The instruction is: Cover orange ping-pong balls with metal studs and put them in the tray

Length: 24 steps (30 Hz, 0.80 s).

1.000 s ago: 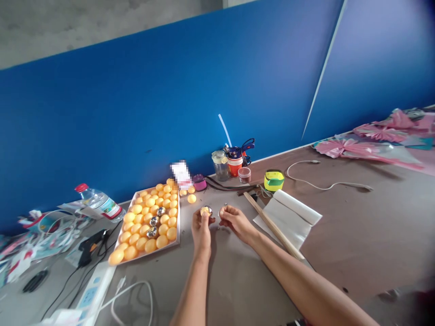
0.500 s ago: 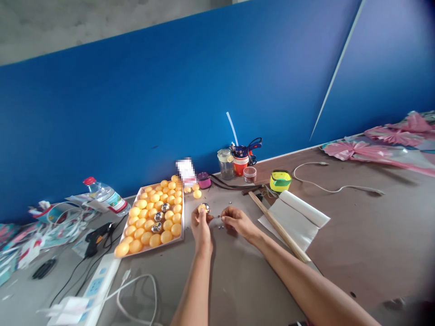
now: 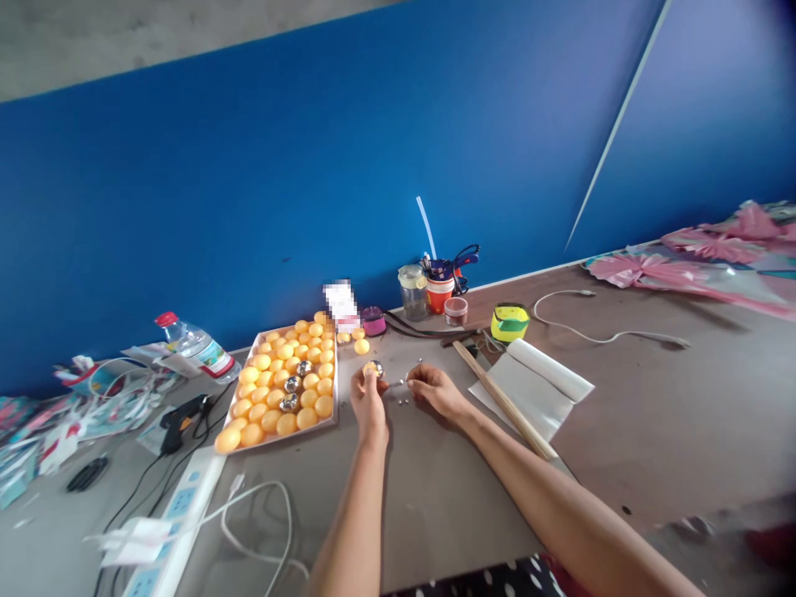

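Note:
My left hand (image 3: pixel 369 406) is closed round a ball (image 3: pixel 375 368), part shiny silver and part orange, with the thumb on top. Close by on the right, my right hand (image 3: pixel 437 393) has thumb and fingertips pinched together; whatever is between them is too small to make out. Several tiny silvery bits (image 3: pixel 403 402) lie on the table just below the gap between the hands. To the left stands a shallow box (image 3: pixel 337 390) full of orange table tennis balls (image 3: pixel 287 424), among which sit silver-covered balls (image 3: pixel 289 403).
Right of my hands, a wooden stick (image 3: pixel 503 398) lies across silver sheet (image 3: pixel 547 385). Behind are a yellow tape roll (image 3: pixel 510 322), a jar (image 3: pixel 413 292) and a red cup (image 3: pixel 439 295). A bottle (image 3: pixel 202 352), glue gun (image 3: pixel 180 423) and power strip (image 3: pixel 180 518) occupy the left.
The whole view has shifted slightly, so the table sits a little higher in the picture. Both hands keep nearly the same pose, the left still holding the ball.

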Tool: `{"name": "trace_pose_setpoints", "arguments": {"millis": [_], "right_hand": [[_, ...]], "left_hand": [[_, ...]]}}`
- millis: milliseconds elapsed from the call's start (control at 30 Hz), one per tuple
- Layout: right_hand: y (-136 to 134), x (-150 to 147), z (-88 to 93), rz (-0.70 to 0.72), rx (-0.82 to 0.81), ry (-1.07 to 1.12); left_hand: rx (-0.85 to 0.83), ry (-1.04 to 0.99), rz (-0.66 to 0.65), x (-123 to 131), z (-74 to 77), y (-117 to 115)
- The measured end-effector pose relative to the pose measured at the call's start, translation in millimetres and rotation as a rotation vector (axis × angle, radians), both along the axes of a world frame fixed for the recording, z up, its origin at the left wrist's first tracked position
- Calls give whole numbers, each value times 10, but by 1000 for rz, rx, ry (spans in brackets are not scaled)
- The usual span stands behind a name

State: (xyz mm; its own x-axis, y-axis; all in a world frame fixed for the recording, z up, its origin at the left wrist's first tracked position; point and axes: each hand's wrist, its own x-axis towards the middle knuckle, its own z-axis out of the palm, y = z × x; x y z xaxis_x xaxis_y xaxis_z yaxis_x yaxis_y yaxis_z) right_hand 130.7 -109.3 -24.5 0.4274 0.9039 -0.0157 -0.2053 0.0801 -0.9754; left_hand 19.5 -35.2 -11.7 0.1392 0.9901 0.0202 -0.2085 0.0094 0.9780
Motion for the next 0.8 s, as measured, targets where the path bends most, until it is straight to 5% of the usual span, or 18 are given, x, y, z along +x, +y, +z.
{"name": "trace_pose_setpoints", "arguments": {"millis": [500,667,700,800], "right_hand": [[-32,-27,110,-78,81,10],[-307,-185,499,-27,102,54],[-469,-265,599,40,110,57],[-1105,-609,702,745,39,-12]], "left_hand": [[81,10,-6,1,-142,37],[88,-10,-19,0,-166,55],[87,-15,-23,0,-170,58],[80,-31,-28,2,-183,70]]}}
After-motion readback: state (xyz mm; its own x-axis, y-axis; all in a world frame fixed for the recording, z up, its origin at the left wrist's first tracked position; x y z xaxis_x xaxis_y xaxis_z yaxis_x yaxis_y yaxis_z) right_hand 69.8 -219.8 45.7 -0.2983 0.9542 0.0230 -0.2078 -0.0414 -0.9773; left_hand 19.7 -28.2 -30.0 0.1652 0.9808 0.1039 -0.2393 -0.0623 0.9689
